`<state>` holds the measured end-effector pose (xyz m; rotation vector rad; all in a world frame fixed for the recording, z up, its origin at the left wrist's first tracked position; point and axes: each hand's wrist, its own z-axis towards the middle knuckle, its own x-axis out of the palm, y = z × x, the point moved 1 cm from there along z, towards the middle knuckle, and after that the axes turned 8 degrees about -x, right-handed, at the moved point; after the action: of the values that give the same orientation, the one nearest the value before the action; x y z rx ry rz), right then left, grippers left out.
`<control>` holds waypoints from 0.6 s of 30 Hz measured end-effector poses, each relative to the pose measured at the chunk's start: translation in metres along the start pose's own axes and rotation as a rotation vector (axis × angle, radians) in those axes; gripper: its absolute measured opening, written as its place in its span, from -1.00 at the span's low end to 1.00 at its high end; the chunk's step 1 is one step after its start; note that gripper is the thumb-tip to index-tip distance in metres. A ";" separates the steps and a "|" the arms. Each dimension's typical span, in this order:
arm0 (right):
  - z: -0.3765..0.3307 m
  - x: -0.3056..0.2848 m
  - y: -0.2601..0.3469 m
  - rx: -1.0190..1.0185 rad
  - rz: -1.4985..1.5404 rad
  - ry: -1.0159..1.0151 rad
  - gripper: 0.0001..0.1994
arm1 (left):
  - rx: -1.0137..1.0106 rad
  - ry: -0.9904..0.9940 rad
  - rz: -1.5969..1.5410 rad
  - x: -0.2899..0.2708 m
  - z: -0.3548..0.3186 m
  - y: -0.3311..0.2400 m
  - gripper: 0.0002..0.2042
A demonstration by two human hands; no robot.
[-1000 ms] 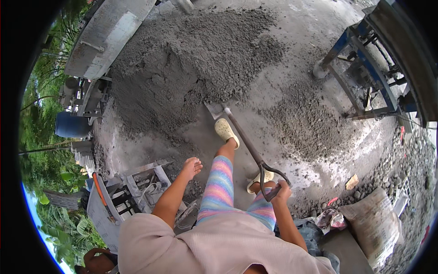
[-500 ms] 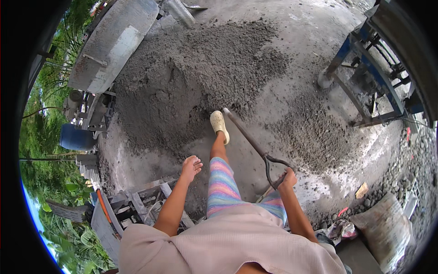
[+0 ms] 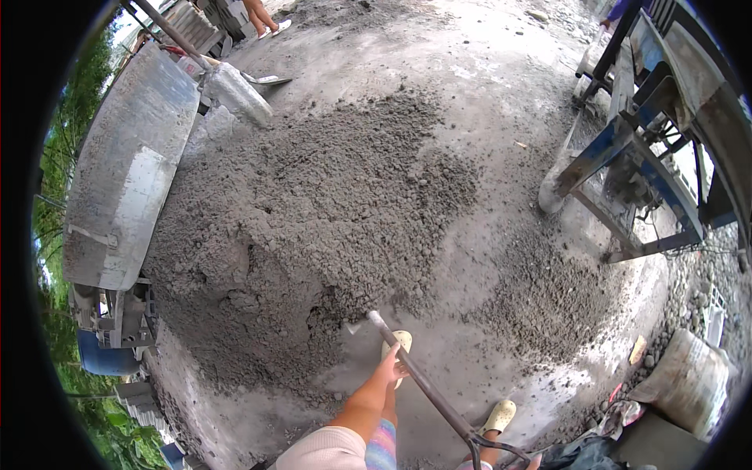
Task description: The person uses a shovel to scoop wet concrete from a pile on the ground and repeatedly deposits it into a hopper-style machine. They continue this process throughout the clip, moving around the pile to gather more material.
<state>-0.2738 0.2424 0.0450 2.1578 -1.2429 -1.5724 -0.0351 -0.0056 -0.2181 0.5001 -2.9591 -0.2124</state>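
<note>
A long shovel slants from the lower right toward the edge of a grey heap of sand-and-gravel mix. Its pale socket end lies at the heap's edge, where little of the blade shows. My left hand is closed round the shaft, not far above that end. At the bottom edge, only a sliver of my right hand shows, at the forked grip of the shovel. Beside the shaft is one of my cream clogs, partly covered by my left hand; the other clog stands right of the shaft.
A big grey mixer drum stands left of the heap, with a blue barrel below it. On the right is a blue metal frame machine. A smaller gravel patch and a full sack lie there. Another person's legs show far off.
My left hand has come down from the air onto the shaft. The view has shifted forward, the shovel and heap now sit lower, and a person's legs have come into view.
</note>
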 end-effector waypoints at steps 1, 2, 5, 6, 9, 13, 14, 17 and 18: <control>-0.008 0.005 0.007 0.037 -0.011 -0.024 -0.69 | 0.135 0.098 -0.114 0.001 0.021 -0.011 -0.60; -0.011 0.010 0.013 0.064 -0.017 -0.053 -0.68 | 0.068 0.109 -0.218 0.015 0.031 -0.020 -0.67; -0.018 0.023 0.032 0.099 -0.022 -0.113 -0.66 | 0.113 0.186 -0.248 0.019 0.068 -0.026 -0.82; -0.021 0.024 0.038 0.108 -0.022 -0.114 -0.65 | 0.094 0.175 -0.238 0.011 0.080 -0.018 -0.82; 0.010 0.047 0.003 0.080 -0.002 -0.093 -0.60 | 0.027 0.058 -0.285 0.001 0.102 -0.022 -0.88; 0.071 -0.005 -0.069 0.135 0.037 -0.034 -0.65 | -0.066 0.067 -0.312 0.005 0.086 0.001 -0.86; 0.095 -0.032 -0.105 0.151 0.213 0.046 -0.67 | -0.117 0.074 -0.309 0.013 0.080 0.011 -0.85; 0.045 -0.062 -0.044 0.116 0.075 -0.121 -0.71 | -0.076 0.084 -0.250 0.019 0.037 0.034 -0.87; 0.031 -0.077 -0.030 0.172 0.075 -0.081 -0.71 | -0.053 0.085 -0.213 0.018 0.015 0.042 -0.88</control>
<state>-0.2919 0.3254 0.0676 2.1374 -1.5179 -1.5906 -0.0670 0.0291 -0.2243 0.7964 -2.8081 -0.2827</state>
